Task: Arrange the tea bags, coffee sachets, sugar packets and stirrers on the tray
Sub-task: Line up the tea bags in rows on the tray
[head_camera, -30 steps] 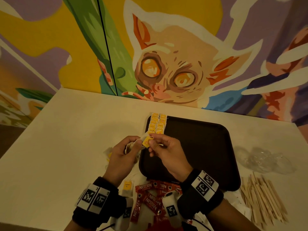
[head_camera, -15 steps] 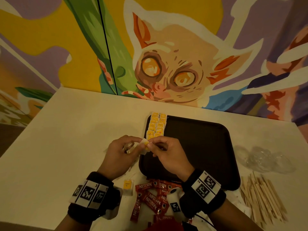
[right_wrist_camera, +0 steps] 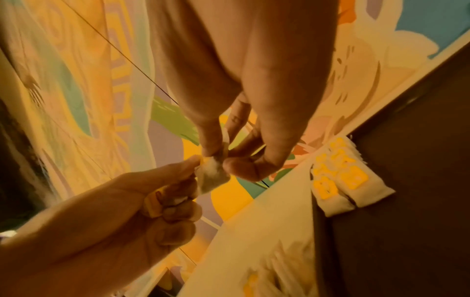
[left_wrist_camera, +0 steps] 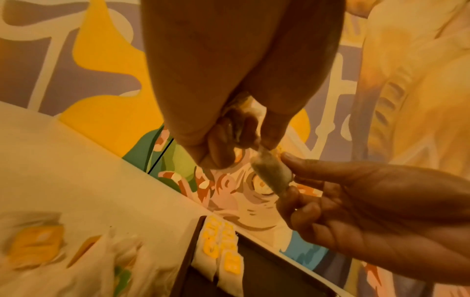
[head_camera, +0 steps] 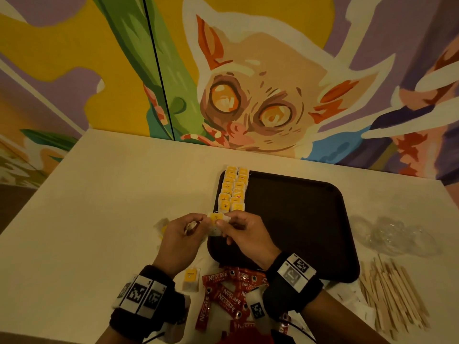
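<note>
Both hands hold one tea bag just above the left front edge of the dark brown tray. My left hand pinches its left side and has more tea bags curled in the palm. My right hand pinches the bag's yellow tag end between thumb and forefinger. Two neat rows of yellow-tagged tea bags lie along the tray's left side. Red coffee sachets are heaped on the table near my wrists. Wooden stirrers lie to the right.
One loose tea bag lies on the white table by my left wrist, and a few more sit left of my left hand. Crumpled clear plastic lies right of the tray. A painted wall stands behind the table.
Both hands have stayed over the tray's left front edge, working the tea bag between their fingertips. Its yellow tag has shifted slightly left and the bag hangs lower.
</note>
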Demonstrator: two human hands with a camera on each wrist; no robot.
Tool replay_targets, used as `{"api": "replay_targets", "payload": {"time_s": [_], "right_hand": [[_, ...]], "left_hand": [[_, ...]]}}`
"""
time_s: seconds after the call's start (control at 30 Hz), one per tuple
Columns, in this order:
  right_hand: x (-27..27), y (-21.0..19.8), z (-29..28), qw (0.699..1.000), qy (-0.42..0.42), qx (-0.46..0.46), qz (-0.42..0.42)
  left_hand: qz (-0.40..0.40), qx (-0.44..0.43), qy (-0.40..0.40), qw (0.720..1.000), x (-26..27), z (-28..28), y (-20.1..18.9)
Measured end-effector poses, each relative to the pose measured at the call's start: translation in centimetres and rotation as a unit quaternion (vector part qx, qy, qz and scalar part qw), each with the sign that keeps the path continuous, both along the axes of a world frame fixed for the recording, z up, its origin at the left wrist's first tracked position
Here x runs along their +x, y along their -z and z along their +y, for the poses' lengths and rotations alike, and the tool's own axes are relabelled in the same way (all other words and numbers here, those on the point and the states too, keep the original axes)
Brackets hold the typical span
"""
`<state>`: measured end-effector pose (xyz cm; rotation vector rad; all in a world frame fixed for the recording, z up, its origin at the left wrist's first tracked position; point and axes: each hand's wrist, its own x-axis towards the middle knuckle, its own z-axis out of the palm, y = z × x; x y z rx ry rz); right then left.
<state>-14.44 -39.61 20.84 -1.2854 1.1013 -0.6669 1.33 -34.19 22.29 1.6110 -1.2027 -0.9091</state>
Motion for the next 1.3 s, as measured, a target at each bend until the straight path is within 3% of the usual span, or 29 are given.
{"api": "replay_targets", "payload": {"time_s": [0.17,0.33,0.53,0.7,0.9,1.13,1.3], "right_hand": [[0.1,3.3,-2.2,0.992,-0.001,-0.023,0.123],[0.6,6.5,-5.4,0.965,-0.032,-0.056,0.256],[1.8,8.0,-7.7,0.936,-0.046,-0.042,0.347],[2.7,8.5,-8.3,0.932,-0.036,-0.022,0.36],[3.1,8.5,-8.3,0.932,-0.015,-0.011,0.362],[2.7,8.2,-8.0,0.941,-0.008,-0.067,0.332],[2.1,6.1,-7.0,0.943,0.005,-0.156,0.293]], "left_hand": [[-0.018,0.04,-0.039,0.998,0.9,0.1,1.6],[-0.006,0.062,-0.045,0.997,1.6,0.5,2.1],[0.002,0.078,-0.05,0.996,2.3,0.5,2.5],[-0.003,0.087,-0.047,0.995,2.7,0.2,2.6],[0.051,0.101,-0.042,0.993,2.7,-0.1,2.9],[0.138,0.123,-0.019,0.983,2.4,-0.2,1.9],[0.144,0.101,0.017,0.984,2.4,-0.2,0.9]]}}
